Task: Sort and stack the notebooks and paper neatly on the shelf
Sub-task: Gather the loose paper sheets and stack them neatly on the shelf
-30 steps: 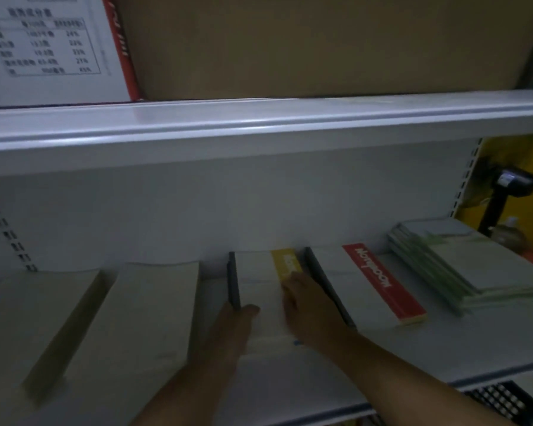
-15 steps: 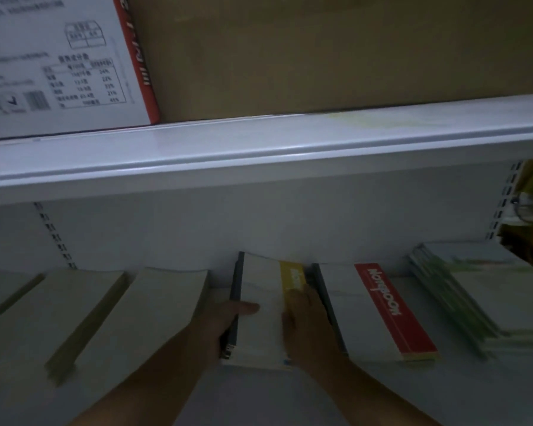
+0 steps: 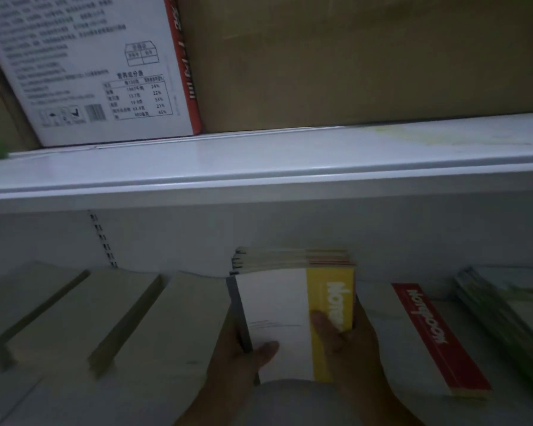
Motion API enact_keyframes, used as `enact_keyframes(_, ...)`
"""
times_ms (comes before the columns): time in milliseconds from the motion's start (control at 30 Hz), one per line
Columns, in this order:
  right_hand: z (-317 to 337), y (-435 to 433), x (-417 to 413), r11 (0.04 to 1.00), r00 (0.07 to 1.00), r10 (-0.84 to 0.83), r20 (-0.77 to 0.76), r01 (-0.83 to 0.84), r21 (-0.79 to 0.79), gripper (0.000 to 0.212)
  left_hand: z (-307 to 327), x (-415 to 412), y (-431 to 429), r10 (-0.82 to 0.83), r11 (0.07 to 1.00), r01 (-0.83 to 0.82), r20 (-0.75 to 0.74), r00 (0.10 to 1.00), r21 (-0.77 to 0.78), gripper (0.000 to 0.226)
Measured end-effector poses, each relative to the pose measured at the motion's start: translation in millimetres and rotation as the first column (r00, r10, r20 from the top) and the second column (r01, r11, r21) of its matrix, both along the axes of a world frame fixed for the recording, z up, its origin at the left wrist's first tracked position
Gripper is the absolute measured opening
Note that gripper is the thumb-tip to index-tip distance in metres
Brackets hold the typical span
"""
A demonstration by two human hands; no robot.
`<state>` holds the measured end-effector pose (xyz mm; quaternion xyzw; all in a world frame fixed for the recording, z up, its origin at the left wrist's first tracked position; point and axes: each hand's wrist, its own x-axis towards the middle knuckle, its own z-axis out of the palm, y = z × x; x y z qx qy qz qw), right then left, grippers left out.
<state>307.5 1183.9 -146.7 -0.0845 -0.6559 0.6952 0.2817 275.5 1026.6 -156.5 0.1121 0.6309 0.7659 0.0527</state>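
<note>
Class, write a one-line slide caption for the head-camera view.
Left hand and right hand grip the yellow-banded notebook stack at a white shelf, beside red-banded notebooks.

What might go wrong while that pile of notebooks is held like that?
The notebook stack is gripped only at its near end by the left hand and right hand, and its far edges look uneven, so some notebooks might slide out. The red-striped notebook lies close beside the right hand and could get knocked askew.

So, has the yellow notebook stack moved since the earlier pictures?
Yes. The yellow notebook stack has been lifted, now higher than the red notebook stack lying beside it.
</note>
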Motion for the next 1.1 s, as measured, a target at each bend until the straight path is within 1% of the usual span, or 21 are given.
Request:
enact_keyframes(67,-10,-6,1,1.0,0.997,0.009,-0.073,-0.01,-0.019,0.037,-7,-1,5,0.041,0.998,-0.043,0.046,0.998,0.04,0.085)
enact_keyframes(133,-17,-9,4,1.0,0.994,0.02,-0.109,-0.021,-0.007,0.043,-11,-2,6,0.076,0.995,-0.079,0.063,0.995,0.054,0.09)
enact_keyframes(200,-27,-7,4,0.999,0.991,0.034,-0.129,-0.032,0.018,0.032,-8,1,6,0.039,0.996,-0.045,0.08,0.996,0.071,0.085)
enact_keyframes(267,-32,-5,6,0.999,0.993,0.036,-0.11,-0.033,0.032,0.025,-11,1,4,-0.008,0.999,0.004,0.092,0.996,0.046,0.081)
enact_keyframes(300,-36,-4,6,0.999,0.996,0.025,-0.083,-0.022,0.047,0.021,-14,0,3,-0.014,1.0,0.014,0.084,0.996,0.005,0.083)
enact_keyframes(367,-42,-4,3,0.997,0.999,-0.004,-0.05,0.009,0.082,0.02,-21,-1,2,0.036,0.996,-0.03,0.075,0.997,-0.081,0.099)
enact_keyframes(400,-41,-6,3,0.993,0.999,-0.014,-0.052,0.02,0.118,0.02,-18,0,2,0.069,0.991,-0.059,0.088,0.994,-0.119,0.102)
enact_keyframes(467,-37,-6,3,0.965,0.993,-0.085,-0.077,0.101,0.241,0.027,-10,-2,3,0.085,0.988,-0.068,0.12,0.989,-0.138,0.095)
enact_keyframes(533,-27,-4,4,0.883,0.97,-0.208,-0.123,0.241,0.403,0.035,5,-2,2,0.032,0.988,-0.015,0.114,0.993,-0.153,0.087)
enact_keyframes(567,-18,-2,3,0.852,0.967,-0.242,-0.084,0.253,0.457,0.026,11,-4,1,-0.001,0.984,0.02,0.112,0.994,-0.175,0.085)
enact_keyframes(600,-7,-2,0,0.887,0.977,-0.212,0.036,0.177,0.427,0.015,17,-7,-1,-0.044,0.976,0.065,0.107,0.993,-0.206,0.08)
enact_keyframes(633,-1,0,-8,0.94,0.965,-0.148,0.216,0.07,0.334,0.021,24,-10,-3,-0.099,0.965,0.125,0.123,0.987,-0.232,0.071)
enact_keyframes(667,5,1,-14,0.969,0.923,-0.102,0.371,0.008,0.246,0.037,30,-12,-4,-0.133,0.954,0.172,0.166,0.977,-0.245,0.061)
enact_keyframes(733,12,4,-26,0.99,0.814,-0.05,0.579,-0.036,0.136,0.06,40,-12,-2,-0.109,0.954,0.173,0.254,0.961,-0.246,0.05)
enact_keyframes(767,16,5,-30,0.992,0.78,-0.041,0.625,-0.043,0.119,0.064,41,-11,0,-0.074,0.96,0.146,0.285,0.956,-0.24,0.052)
enact_keyframes(867,13,9,-39,0.978,0.722,-0.018,0.692,-0.131,0.162,0.067,24,-8,1,-0.062,0.958,0.134,0.274,0.96,-0.253,0.081)
enact_keyframes(900,10,11,-43,0.97,0.705,-0.037,0.708,-0.146,0.195,0.069,18,-6,0,-0.08,0.957,0.142,0.238,0.968,-0.254,0.082)
enact_keyframes(933,8,11,-44,0.966,0.693,-0.049,0.719,-0.149,0.21,0.069,15,-5,1,-0.097,0.961,0.142,0.192,0.976,-0.238,0.076)
enact_keyframes(1000,4,11,-47,0.974,0.691,-0.02,0.723,-0.15,0.17,0.068,11,-5,-1,-0.117,0.96,0.149,0.147,0.982,-0.235,0.07)
enact_keyframes(1033,2,11,-50,0.978,0.689,-0.004,0.724,-0.148,0.147,0.068,8,-4,-4,-0.123,0.945,0.154,0.123,0.985,-0.288,0.073)
enact_keyframes(1100,3,10,-52,0.977,0.656,0.005,0.755,-0.163,0.135,0.069,-5,-7,-14,-0.149,0.902,0.159,0.056,0.987,-0.401,0.09)
